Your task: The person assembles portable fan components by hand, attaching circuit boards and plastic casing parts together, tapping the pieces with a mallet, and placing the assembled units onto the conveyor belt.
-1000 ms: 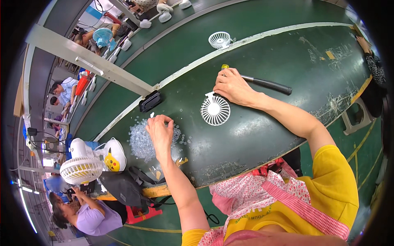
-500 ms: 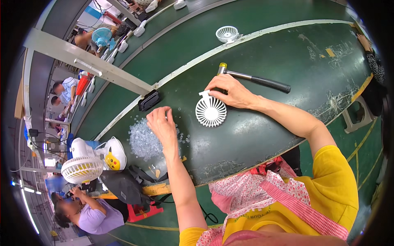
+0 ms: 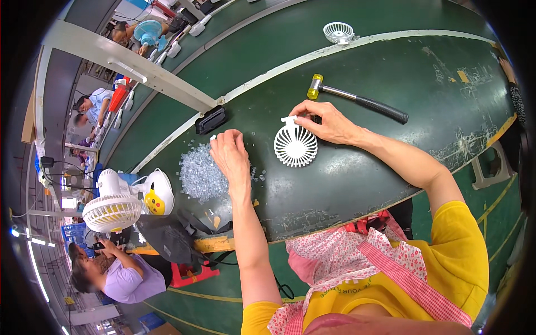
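A round white fan grille [image 3: 296, 146] with radiating ribs lies on the dark green bench. My right hand [image 3: 329, 124] pinches the short white neck at its far edge. To the left is a loose pile of small clear plastic pieces [image 3: 202, 172]. My left hand [image 3: 231, 158] is over the pile's right side, fingers curled and pressed together. A tiny white bit [image 3: 213, 138] shows at its fingertips; whatever else they hold is hidden. Just beyond my right hand rests a hammer [image 3: 357, 99] with a yellow head and black grip.
Beyond the pile, a black holder [image 3: 211, 120] sits by the foot of a white post [image 3: 139, 67]. A white desk fan [image 3: 114, 207] stands at the bench's left end, beside a dark bag [image 3: 167, 233]. Another white grille [image 3: 339, 33] lies farther off. Other people sit at left and far right.
The whole view has shifted a little, moving the bench things slightly right and up. My left fingers have drawn closer together, and a white bit now shows there. My right hand keeps hold of the grille.
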Available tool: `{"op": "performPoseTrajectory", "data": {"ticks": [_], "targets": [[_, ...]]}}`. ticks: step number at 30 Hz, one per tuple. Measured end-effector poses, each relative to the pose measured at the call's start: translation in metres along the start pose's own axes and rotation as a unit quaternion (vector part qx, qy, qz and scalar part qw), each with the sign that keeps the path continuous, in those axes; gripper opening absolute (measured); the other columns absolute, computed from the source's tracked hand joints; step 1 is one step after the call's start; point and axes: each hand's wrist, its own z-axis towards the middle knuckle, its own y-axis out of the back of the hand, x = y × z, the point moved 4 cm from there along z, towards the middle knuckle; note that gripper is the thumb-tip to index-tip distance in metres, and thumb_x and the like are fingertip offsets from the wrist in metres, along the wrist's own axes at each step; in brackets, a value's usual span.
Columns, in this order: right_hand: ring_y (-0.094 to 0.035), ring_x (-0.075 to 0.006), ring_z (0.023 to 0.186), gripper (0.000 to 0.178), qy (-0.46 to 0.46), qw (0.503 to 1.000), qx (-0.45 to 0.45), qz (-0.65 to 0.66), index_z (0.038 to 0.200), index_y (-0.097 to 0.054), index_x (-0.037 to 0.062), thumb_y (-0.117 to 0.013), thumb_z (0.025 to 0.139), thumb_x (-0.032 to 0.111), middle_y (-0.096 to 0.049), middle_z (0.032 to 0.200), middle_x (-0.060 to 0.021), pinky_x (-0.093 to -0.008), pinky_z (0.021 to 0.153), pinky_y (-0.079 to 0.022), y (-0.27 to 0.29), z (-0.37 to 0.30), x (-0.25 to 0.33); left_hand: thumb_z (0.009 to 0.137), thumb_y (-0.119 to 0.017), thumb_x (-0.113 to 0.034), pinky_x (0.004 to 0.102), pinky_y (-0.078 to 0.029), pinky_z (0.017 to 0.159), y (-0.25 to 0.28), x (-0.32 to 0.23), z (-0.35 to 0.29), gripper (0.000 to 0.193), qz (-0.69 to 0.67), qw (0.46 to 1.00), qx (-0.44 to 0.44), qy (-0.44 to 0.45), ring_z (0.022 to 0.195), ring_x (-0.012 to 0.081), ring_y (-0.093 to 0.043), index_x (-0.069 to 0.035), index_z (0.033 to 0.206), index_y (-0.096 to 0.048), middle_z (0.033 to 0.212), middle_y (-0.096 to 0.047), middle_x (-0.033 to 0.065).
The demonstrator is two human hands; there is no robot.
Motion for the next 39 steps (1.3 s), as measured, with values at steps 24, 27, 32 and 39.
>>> {"op": "performPoseTrajectory", "data": {"ticks": [24,27,32,39], "targets": [[-0.066,-0.0180,0.068,0.019,0.016,0.998,-0.024,0.052,0.105,-0.063,-0.0017,-0.064,0.093,0.013,-0.071,0.083,-0.0141,-0.0320,0.062,-0.051,-0.009,-0.006,0.013,0.095,-0.067,-0.011,0.0288,-0.055,0.088,-0.037,-0.050,-0.024,0.029,-0.742,0.583,0.187,0.273,0.099,0.0156,-0.067,0.001,0.122,-0.064,0.110,-0.070,0.0098],[-0.071,-0.0184,0.084,0.019,-0.050,0.998,-0.009,0.032,0.109,-0.062,-0.0031,-0.063,0.095,0.010,-0.072,0.091,-0.0138,-0.0301,0.074,-0.055,-0.008,-0.006,0.010,0.095,-0.067,-0.009,0.0284,-0.055,0.087,-0.037,-0.049,-0.023,0.029,-0.717,0.622,0.168,0.266,0.097,0.0155,-0.067,0.001,0.122,-0.064,0.109,-0.070,0.0102],[-0.070,-0.0179,0.079,0.017,-0.030,0.999,-0.022,-0.009,0.108,-0.063,-0.0029,-0.062,0.095,0.009,-0.072,0.088,-0.0135,-0.0303,0.068,-0.053,-0.001,-0.007,0.010,0.093,-0.068,-0.004,0.0246,-0.051,0.090,-0.018,-0.060,-0.018,0.025,-0.581,0.792,0.118,0.147,0.098,0.0108,-0.065,0.000,0.118,-0.070,0.110,-0.071,0.0085],[-0.066,-0.0260,0.062,0.015,0.061,0.997,-0.013,-0.038,0.101,-0.065,0.0017,-0.065,0.092,0.013,-0.070,0.077,-0.0127,-0.0346,0.057,-0.050,0.002,-0.007,0.009,0.092,-0.068,-0.002,0.0223,-0.051,0.083,-0.023,-0.064,-0.021,0.020,-0.588,0.788,0.121,0.139,0.092,0.0094,-0.065,0.002,0.112,-0.069,0.104,-0.071,0.0071]]}}
